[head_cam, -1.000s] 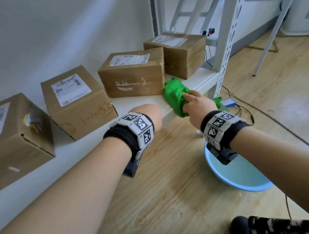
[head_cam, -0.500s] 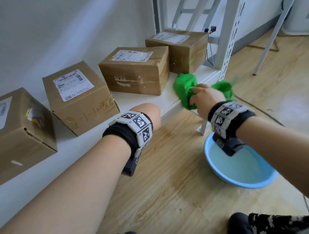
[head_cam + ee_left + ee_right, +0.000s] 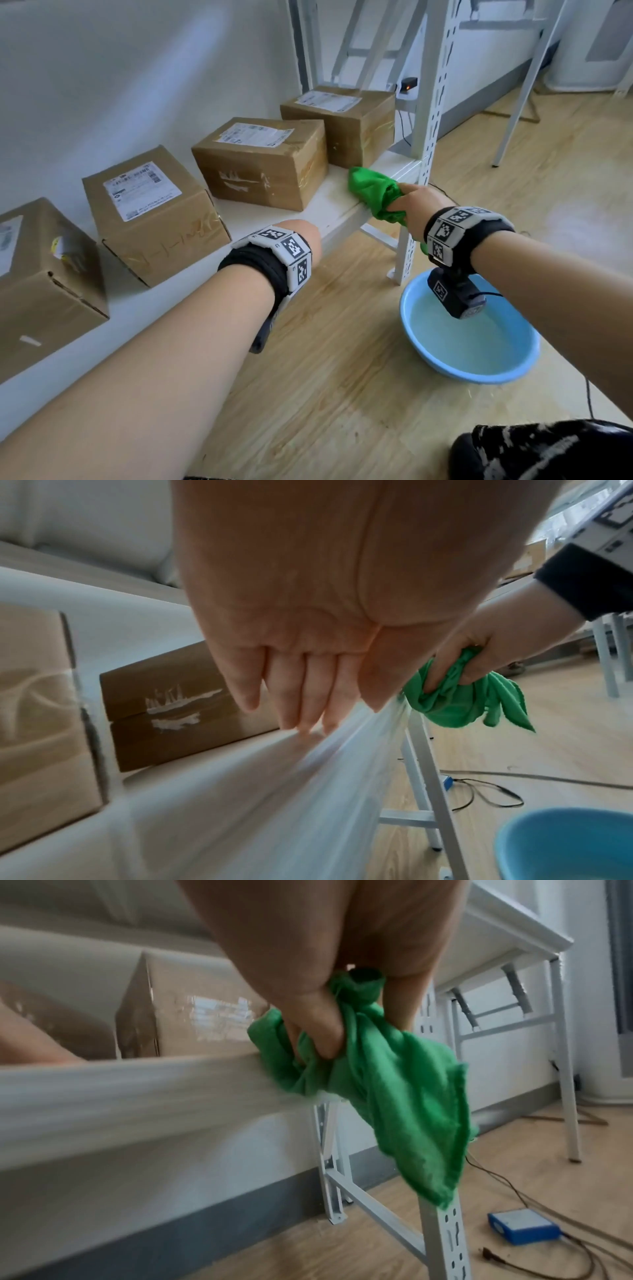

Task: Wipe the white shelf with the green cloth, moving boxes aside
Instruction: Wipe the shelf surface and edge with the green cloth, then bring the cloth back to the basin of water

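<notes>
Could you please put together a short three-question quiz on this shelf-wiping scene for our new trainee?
1. True or false: the right hand grips the green cloth at the front edge of the white shelf.
2. How many cardboard boxes show on the shelf in the head view?
3. What are the fingers of the left hand doing? A) gripping a box B) lying straight, tips at the shelf's front edge C) dipping into the blue basin

Key
1. True.
2. Four, counting the far box by the upright post.
3. B.
</notes>
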`<action>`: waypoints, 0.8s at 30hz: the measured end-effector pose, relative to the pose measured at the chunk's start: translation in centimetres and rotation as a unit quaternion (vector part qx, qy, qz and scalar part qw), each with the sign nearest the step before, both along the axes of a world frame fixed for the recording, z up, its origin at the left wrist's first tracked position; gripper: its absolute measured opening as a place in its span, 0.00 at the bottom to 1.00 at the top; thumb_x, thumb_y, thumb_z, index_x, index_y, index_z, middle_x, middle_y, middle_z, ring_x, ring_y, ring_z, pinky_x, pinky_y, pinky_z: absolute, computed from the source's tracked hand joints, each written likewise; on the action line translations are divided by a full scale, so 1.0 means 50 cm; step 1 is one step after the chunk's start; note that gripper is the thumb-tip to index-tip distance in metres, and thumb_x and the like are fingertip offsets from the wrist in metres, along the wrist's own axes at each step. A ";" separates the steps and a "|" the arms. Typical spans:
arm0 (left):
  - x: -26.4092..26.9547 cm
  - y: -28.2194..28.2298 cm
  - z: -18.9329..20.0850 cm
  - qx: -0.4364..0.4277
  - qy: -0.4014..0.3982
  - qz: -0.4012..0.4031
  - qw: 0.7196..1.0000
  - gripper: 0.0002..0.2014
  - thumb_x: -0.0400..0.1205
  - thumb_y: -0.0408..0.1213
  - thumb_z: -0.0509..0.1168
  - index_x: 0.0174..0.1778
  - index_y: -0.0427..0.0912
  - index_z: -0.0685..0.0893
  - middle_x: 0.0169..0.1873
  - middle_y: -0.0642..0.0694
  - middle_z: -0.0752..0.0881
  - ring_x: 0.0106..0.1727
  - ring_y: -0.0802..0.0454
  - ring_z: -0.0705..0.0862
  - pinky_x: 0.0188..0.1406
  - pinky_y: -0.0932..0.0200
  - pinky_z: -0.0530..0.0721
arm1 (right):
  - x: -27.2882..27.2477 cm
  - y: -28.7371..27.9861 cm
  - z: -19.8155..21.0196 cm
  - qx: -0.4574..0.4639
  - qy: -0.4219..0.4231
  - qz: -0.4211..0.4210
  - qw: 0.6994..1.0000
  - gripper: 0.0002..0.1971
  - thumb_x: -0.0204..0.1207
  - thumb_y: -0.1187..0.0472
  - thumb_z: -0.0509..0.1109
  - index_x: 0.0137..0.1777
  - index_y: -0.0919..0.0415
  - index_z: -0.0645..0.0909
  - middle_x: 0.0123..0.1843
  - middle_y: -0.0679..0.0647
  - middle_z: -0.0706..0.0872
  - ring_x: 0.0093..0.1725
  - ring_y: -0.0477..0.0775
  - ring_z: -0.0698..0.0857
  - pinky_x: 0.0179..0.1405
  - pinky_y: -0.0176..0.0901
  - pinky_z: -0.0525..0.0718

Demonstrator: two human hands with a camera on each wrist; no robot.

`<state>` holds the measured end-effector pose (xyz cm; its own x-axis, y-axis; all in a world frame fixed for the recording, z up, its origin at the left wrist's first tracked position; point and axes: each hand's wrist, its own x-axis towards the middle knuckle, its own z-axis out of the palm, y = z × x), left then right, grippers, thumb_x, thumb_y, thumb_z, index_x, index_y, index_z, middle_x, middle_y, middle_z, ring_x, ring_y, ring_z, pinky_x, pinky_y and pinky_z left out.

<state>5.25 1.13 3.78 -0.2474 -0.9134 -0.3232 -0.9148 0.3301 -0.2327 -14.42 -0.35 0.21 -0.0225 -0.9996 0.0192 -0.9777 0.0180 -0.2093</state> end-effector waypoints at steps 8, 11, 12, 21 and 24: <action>-0.171 0.019 -0.033 0.008 0.109 -0.075 0.991 0.18 0.86 0.35 0.54 0.70 0.39 0.78 0.67 0.39 0.81 0.67 0.38 0.81 0.64 0.49 0.79 | -0.124 0.074 -0.031 -0.030 -0.095 -0.056 0.993 0.22 0.75 0.72 0.62 0.65 0.53 0.83 0.69 0.61 0.77 0.66 0.67 0.79 0.68 0.50 0.78; -0.230 0.026 -0.069 0.054 0.136 -0.115 0.982 0.22 0.85 0.32 0.55 0.77 0.45 0.73 0.75 0.42 0.76 0.74 0.41 0.76 0.70 0.52 0.75 | -0.161 0.101 -0.060 -0.035 -0.131 -0.095 0.986 0.23 0.73 0.75 0.60 0.63 0.54 0.80 0.65 0.64 0.79 0.60 0.66 0.81 0.57 0.47 0.81; -0.248 0.023 -0.090 0.072 0.145 -0.122 0.979 0.23 0.85 0.31 0.55 0.77 0.47 0.73 0.76 0.44 0.74 0.76 0.43 0.75 0.72 0.54 0.73 | -0.172 0.110 -0.076 -0.033 -0.142 -0.108 0.983 0.24 0.72 0.76 0.60 0.63 0.55 0.79 0.64 0.64 0.79 0.59 0.65 0.81 0.53 0.44 0.79; -0.368 -0.005 -0.302 0.184 0.104 -0.165 0.963 0.23 0.86 0.34 0.54 0.78 0.49 0.71 0.80 0.42 0.65 0.81 0.41 0.65 0.80 0.49 0.66 | -0.241 0.140 -0.252 0.084 -0.161 -0.169 0.969 0.24 0.70 0.76 0.59 0.65 0.59 0.76 0.66 0.62 0.77 0.62 0.64 0.79 0.55 0.44 0.77; -0.396 -0.014 -0.379 0.217 0.096 -0.163 0.958 0.23 0.85 0.34 0.56 0.78 0.49 0.72 0.78 0.43 0.67 0.79 0.40 0.68 0.78 0.49 0.69 | -0.258 0.138 -0.312 0.109 -0.159 -0.183 0.964 0.25 0.71 0.78 0.59 0.66 0.60 0.75 0.68 0.61 0.76 0.64 0.62 0.79 0.58 0.43 0.76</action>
<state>-14.54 0.45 -15.17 -0.5893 -0.5681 -0.5745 -0.7594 0.6322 0.1537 -27.30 6.53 -15.41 -0.3443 -0.9031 -0.2567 -0.7845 0.4270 -0.4498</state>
